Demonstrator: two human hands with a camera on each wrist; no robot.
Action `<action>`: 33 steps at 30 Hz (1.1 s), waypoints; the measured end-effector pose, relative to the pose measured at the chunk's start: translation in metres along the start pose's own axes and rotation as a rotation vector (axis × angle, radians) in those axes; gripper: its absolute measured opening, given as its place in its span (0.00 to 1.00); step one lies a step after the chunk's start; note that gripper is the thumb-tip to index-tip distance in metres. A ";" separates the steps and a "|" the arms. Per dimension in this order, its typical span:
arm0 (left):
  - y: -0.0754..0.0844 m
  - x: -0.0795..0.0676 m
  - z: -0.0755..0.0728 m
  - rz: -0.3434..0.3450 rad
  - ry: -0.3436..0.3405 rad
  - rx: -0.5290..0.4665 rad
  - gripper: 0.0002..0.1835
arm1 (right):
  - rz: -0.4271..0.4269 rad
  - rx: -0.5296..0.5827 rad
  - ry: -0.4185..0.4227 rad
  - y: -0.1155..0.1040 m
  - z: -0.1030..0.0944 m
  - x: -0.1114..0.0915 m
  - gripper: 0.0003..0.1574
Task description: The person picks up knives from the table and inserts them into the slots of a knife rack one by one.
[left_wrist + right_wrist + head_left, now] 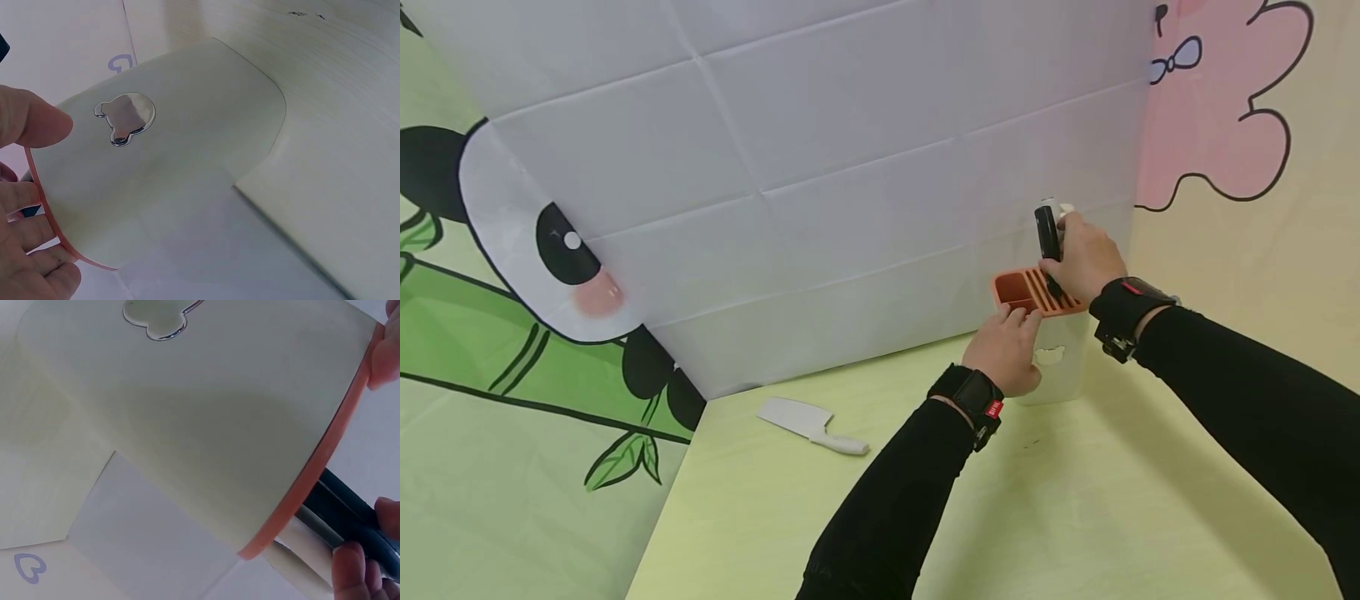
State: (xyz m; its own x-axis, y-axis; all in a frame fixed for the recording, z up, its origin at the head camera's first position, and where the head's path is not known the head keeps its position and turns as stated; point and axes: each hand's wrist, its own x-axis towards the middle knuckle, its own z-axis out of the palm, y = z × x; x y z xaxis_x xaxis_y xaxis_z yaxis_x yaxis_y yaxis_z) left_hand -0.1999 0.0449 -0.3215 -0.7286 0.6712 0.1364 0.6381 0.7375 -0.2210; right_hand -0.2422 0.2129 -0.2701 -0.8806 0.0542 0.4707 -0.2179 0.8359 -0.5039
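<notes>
A white knife holder (1060, 367) with an orange slotted top (1011, 287) stands upright against the white backdrop. My left hand (1006, 350) grips its near left rim; in the left wrist view the fingers (34, 232) hook over the orange edge and the thumb (44, 122) lies by the front wall. Above the slots, my right hand (1088, 254) holds a black-handled utensil (1047, 233) whose lower end goes down into the top. In the right wrist view, thumb and fingers close around its dark handle (340, 503). The part inside the holder is hidden.
A white-handled cleaver (797, 417) lies flat on the pale yellow table (760, 533), left of the holder. A pale handle (309, 547) rises from the holder beside the black one. The folded white backdrop (850, 225) stands right behind the holder.
</notes>
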 end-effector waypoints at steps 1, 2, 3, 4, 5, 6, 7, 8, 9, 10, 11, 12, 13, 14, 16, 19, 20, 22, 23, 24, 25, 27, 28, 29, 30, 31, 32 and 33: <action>0.000 0.000 0.000 0.002 0.003 0.003 0.40 | 0.000 0.001 0.003 0.001 0.000 0.000 0.36; 0.000 0.000 0.000 0.005 0.006 0.006 0.40 | 0.001 0.002 0.004 0.001 0.000 0.000 0.36; 0.001 0.000 0.001 0.005 0.006 0.004 0.40 | 0.000 0.005 0.005 0.002 0.001 0.000 0.36; 0.001 0.000 0.001 0.005 0.005 0.003 0.40 | -0.001 0.007 0.006 0.002 0.001 0.000 0.36; 0.001 0.000 0.001 0.004 0.004 0.000 0.40 | -0.001 0.009 0.009 0.003 0.001 -0.001 0.36; 0.001 0.000 0.001 0.003 0.003 -0.003 0.40 | -0.002 0.010 0.011 0.004 0.001 -0.001 0.35; 0.001 0.000 0.001 0.004 0.002 -0.003 0.40 | -0.001 0.013 0.012 0.004 0.002 -0.001 0.35; 0.000 0.000 0.001 0.004 0.002 -0.007 0.40 | -0.001 0.017 0.012 0.004 0.002 -0.001 0.35; 0.000 0.000 0.001 0.005 0.001 -0.009 0.40 | -0.001 0.019 0.011 0.004 0.002 -0.002 0.35; 0.000 0.000 0.002 0.006 0.002 -0.009 0.40 | 0.001 0.021 0.011 0.004 0.003 -0.002 0.35; -0.001 0.000 0.002 0.007 0.005 -0.010 0.40 | 0.003 0.025 0.009 0.004 0.003 -0.002 0.35; -0.001 0.000 0.003 0.008 0.005 -0.011 0.40 | 0.003 0.029 0.008 0.004 0.003 -0.002 0.35; -0.001 0.001 0.003 0.009 0.006 -0.012 0.40 | 0.004 0.031 0.007 0.003 0.003 -0.003 0.35; -0.002 0.001 0.004 0.009 0.006 -0.012 0.41 | 0.004 0.034 0.008 0.003 0.003 -0.003 0.35; -0.003 0.001 0.006 0.008 0.006 -0.007 0.41 | 0.000 0.042 0.012 0.002 0.003 -0.003 0.35; -0.005 -0.001 0.009 0.007 -0.003 0.006 0.43 | -0.012 0.039 0.023 0.001 0.003 -0.005 0.34; -0.005 -0.002 0.010 0.008 -0.010 0.013 0.45 | -0.013 0.038 0.026 0.001 0.003 -0.006 0.34; -0.007 -0.006 0.012 0.009 -0.027 0.022 0.48 | -0.015 0.032 0.028 0.000 0.004 -0.007 0.33; -0.007 -0.008 0.014 0.006 -0.036 0.017 0.49 | -0.016 0.032 0.027 0.000 0.004 -0.008 0.33; -0.009 -0.011 0.015 0.004 -0.042 0.015 0.50 | -0.017 0.035 0.025 -0.001 0.005 -0.009 0.33; -0.010 -0.014 0.016 0.001 -0.041 0.007 0.50 | -0.021 0.037 0.025 -0.002 0.005 -0.009 0.32; -0.014 -0.020 0.017 -0.002 -0.025 -0.015 0.51 | -0.033 0.042 0.025 -0.004 0.005 -0.010 0.32; -0.017 -0.025 0.016 -0.003 -0.014 -0.029 0.51 | -0.043 0.045 0.027 -0.005 0.005 -0.010 0.31; -0.020 -0.030 0.017 0.001 0.002 -0.040 0.50 | -0.056 0.047 0.030 -0.007 0.004 -0.011 0.31; -0.024 -0.035 0.016 0.010 0.023 -0.043 0.50 | -0.070 0.045 0.035 -0.008 0.004 -0.012 0.30; -0.028 -0.041 0.016 0.017 0.037 -0.048 0.49 | -0.082 0.044 0.039 -0.009 0.004 -0.014 0.29; -0.032 -0.047 0.017 0.024 0.051 -0.051 0.49 | -0.095 0.046 0.042 -0.010 0.004 -0.016 0.29; -0.036 -0.053 0.018 0.030 0.065 -0.053 0.47 | -0.105 0.049 0.044 -0.010 0.003 -0.018 0.28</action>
State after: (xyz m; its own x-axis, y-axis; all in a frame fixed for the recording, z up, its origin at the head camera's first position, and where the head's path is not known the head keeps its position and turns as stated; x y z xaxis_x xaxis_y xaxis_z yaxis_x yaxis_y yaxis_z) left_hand -0.1888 -0.0190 -0.3382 -0.6923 0.6951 0.1937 0.6729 0.7188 -0.1744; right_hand -0.2256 0.2013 -0.2757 -0.8325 -0.0075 0.5539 -0.3295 0.8105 -0.4843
